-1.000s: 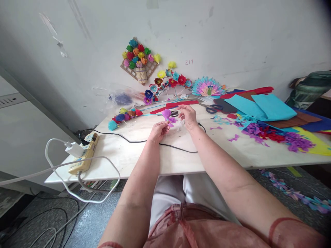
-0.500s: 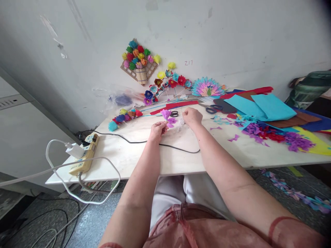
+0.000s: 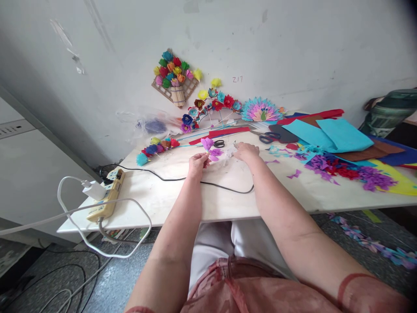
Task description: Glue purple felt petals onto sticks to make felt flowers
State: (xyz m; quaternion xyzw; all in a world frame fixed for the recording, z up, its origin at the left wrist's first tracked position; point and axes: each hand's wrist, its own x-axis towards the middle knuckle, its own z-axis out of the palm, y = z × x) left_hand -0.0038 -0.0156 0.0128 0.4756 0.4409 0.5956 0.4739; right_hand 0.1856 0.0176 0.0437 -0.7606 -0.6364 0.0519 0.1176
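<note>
My left hand [image 3: 199,163] pinches a purple crepe-paper flower [image 3: 207,144] by its base, upright above the table. Just behind and right of it lies another purple paper flower [image 3: 215,154]. My right hand [image 3: 247,152] is low over the tabletop, its fingers stretched out to the left at the edge of a crumpled whitish, see-through clump [image 3: 228,153]. Whether the fingertips touch that clump I cannot tell. Small black-handled scissors [image 3: 219,144] lie behind the flowers.
Larger scissors [image 3: 269,137], blue paper sheets [image 3: 345,134] and fringed paper pieces [image 3: 352,171] lie to the right. A black cable [image 3: 224,188] crosses the table in front of my hands. A power strip [image 3: 106,202] sits at the left edge, finished paper flowers [image 3: 156,148] behind it.
My right hand has come down and slightly right, its fist loosening into stretched fingers beside the whitish clump. My left hand keeps the flower, which has shifted slightly left.
</note>
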